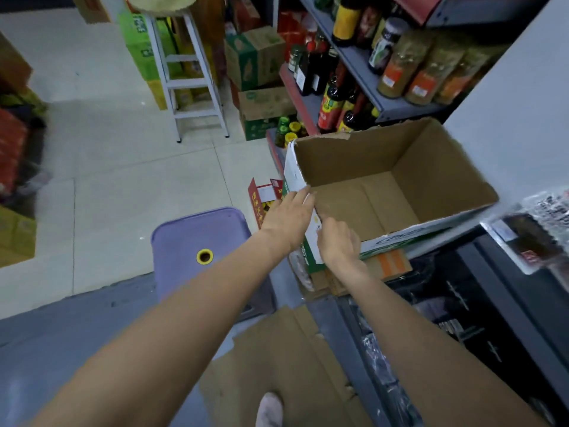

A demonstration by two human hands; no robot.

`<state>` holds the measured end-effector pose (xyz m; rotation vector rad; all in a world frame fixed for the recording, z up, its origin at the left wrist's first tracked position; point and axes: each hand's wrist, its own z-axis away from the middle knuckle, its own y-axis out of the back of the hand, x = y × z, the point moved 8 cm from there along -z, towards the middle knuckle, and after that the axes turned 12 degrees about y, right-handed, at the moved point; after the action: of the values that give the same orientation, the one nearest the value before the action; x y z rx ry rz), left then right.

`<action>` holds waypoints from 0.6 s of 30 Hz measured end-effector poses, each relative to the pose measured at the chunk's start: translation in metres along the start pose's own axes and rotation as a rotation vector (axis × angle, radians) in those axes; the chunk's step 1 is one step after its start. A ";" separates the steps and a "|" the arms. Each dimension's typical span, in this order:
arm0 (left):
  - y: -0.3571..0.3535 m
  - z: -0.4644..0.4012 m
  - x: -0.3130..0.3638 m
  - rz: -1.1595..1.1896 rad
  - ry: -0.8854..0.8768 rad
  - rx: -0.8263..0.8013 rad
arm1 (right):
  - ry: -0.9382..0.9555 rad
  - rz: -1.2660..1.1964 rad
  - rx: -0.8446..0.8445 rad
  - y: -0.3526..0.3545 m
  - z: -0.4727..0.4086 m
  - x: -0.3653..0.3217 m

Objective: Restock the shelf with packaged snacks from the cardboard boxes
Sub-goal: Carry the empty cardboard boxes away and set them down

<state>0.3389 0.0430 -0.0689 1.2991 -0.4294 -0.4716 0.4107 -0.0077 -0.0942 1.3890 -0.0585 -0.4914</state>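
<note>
An open cardboard box with white and green outer print rests tilted at the shelf's edge, and its inside shows only bare brown cardboard. My left hand grips the box's near left corner from outside. My right hand holds the same wall a little lower, fingers curled over its edge. Dark packaged snacks lie on the low black shelf under the box. More shiny packets sit at the right edge.
A purple plastic stool with a yellow-ringed hole stands left of my arms. Flattened cardboard lies on the floor by my foot. Shelves of bottles and jars rise behind the box. A white step stool and stacked cartons stand further back.
</note>
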 end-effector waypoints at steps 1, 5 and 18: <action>0.000 0.000 0.003 -0.058 -0.034 0.008 | 0.005 0.002 0.020 0.003 0.006 0.001; 0.011 0.007 0.005 -0.220 -0.109 0.067 | 0.043 -0.092 0.014 0.012 0.043 0.000; 0.058 0.119 -0.113 -0.265 0.032 0.137 | 0.361 -0.093 0.171 0.029 0.121 -0.115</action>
<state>0.1848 0.0213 0.0089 1.5034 -0.2668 -0.6502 0.2768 -0.0745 -0.0143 1.6350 0.2633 -0.3108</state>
